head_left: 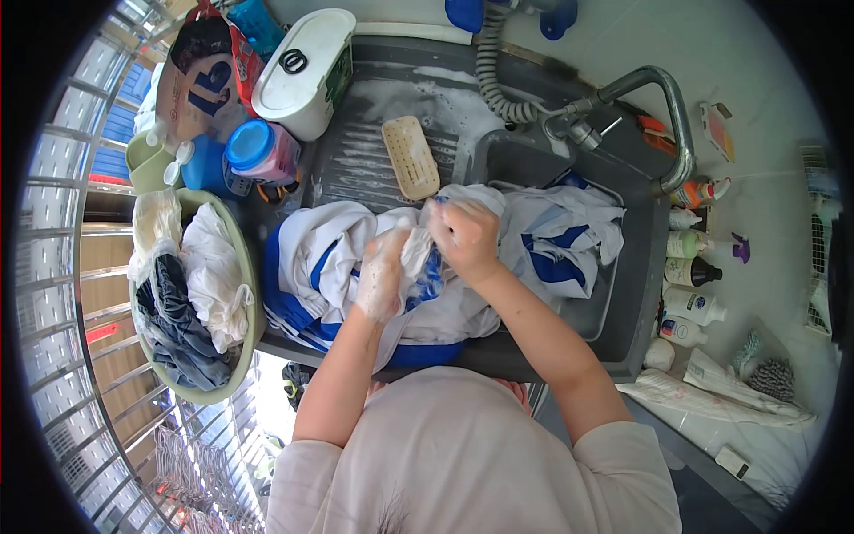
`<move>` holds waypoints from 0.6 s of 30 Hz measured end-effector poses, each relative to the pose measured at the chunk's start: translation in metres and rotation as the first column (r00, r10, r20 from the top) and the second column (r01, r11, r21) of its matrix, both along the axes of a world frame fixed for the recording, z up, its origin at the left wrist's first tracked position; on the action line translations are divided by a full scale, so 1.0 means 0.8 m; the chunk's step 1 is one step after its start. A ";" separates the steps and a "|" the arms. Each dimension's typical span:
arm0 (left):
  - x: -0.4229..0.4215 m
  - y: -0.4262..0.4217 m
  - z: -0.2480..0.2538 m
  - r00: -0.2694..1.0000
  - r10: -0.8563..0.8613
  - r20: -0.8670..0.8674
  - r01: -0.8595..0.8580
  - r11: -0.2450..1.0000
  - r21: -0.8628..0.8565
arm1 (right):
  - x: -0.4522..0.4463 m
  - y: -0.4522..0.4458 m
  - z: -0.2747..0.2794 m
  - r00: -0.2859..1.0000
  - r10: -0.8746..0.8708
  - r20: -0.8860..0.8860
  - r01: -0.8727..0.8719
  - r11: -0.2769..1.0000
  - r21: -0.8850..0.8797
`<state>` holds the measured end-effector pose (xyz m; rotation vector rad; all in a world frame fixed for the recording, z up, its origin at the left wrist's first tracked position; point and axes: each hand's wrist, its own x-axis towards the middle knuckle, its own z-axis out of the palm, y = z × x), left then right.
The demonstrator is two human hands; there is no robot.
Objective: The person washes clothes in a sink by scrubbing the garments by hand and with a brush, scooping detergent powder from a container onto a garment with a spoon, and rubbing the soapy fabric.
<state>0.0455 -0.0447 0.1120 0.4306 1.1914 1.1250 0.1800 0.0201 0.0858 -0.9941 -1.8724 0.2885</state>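
A white and blue garment (347, 233) lies bunched across the ribbed washboard part of the dark sink unit, and more of its cloth hangs into the basin on the right. My left hand (384, 271), covered in suds, is closed on a fold of it. Close beside it, my right hand (463, 233) forms a fist around another fold, with foam on the fingers. Soapy, twisted cloth shows between the two hands. Just beyond them a beige slotted soap dish (410, 157) rests on the wet ribs.
Left of the sink, a green basin (253, 311) holds white and dark clothes. A white lidded tub (302, 67), a blue-lidded jar (253, 147) and a detergent bag (205, 80) crowd the back left. The faucet (663, 80) arches over the right side; several bottles (694, 271) line the right.
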 end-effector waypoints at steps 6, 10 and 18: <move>-0.031 -0.015 -0.005 0.969 -0.087 -0.232 0.125 0.980 0.155 | 0.048 -0.032 -0.002 0.998 0.022 0.051 -0.024 0.999 0.038; -0.063 -0.020 -0.014 0.518 -0.074 -0.852 0.474 0.854 0.214 | 0.094 -0.060 -0.026 0.969 0.140 0.202 -0.145 0.989 0.010; -0.102 -0.072 -0.007 -0.134 0.177 -0.975 0.367 0.923 0.117 | 0.123 -0.093 -0.051 0.985 -0.165 0.042 0.169 0.920 -0.354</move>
